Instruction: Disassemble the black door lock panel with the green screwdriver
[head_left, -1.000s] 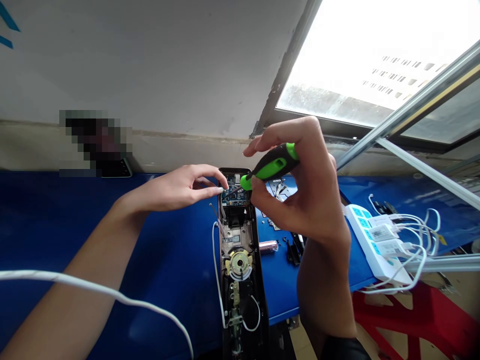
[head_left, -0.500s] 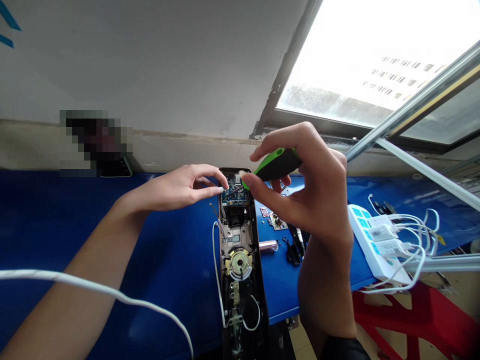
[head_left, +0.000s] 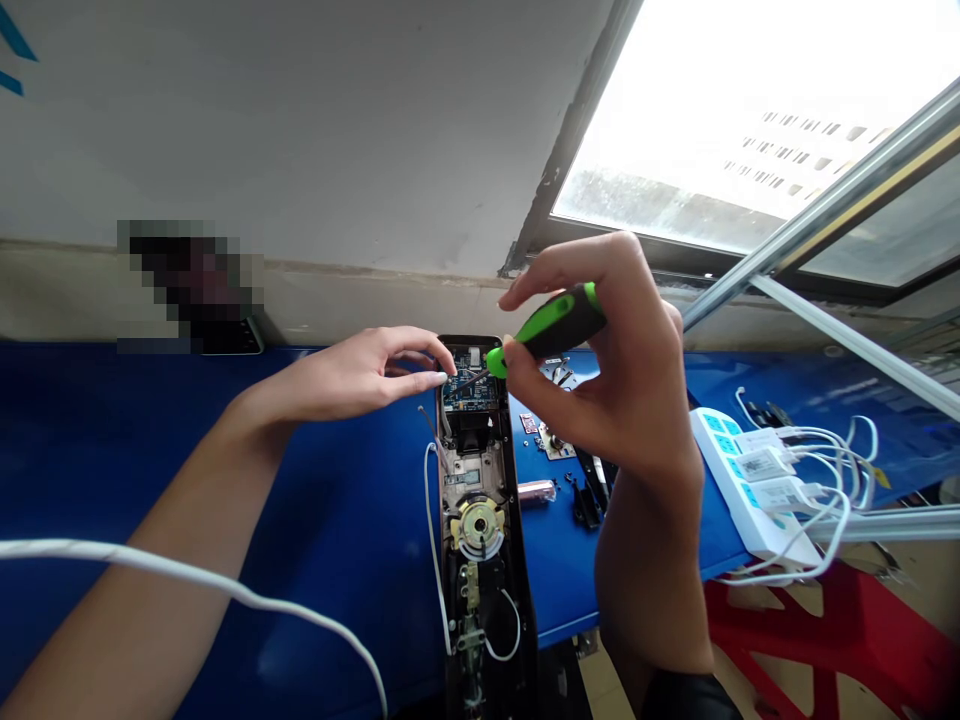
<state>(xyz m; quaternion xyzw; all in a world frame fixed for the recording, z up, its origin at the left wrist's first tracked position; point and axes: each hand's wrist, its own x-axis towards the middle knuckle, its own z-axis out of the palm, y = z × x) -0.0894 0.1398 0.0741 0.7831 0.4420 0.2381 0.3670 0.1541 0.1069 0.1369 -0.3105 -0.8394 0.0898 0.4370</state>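
Observation:
A green-and-black screwdriver (head_left: 551, 325) is gripped in my right hand (head_left: 615, 370), its shaft slanting down-left onto a blue circuit board (head_left: 472, 395). That board sits at the far end of a long, dark, opened device housing (head_left: 511, 470). My left hand (head_left: 375, 370) comes in from the left, thumb and index finger pinched together at the board's left edge; what lies between them is too small to make out. Nearer me in the housing are a round speaker-like part (head_left: 480, 525) and a white wire (head_left: 516, 620). Another white wire (head_left: 430, 520) runs along the left side.
Right of the housing lie a pinkish cylinder (head_left: 536, 492), black parts (head_left: 586, 503) and small loose pieces on the blue table (head_left: 555, 590). A white power strip (head_left: 724, 470) with plugged cables stands farther right. A white cable (head_left: 225, 585) crosses the lower left foreground.
My right hand has rolled the screwdriver handle back and forth between its fingers, the tip staying at the board. My left hand has kept its place.

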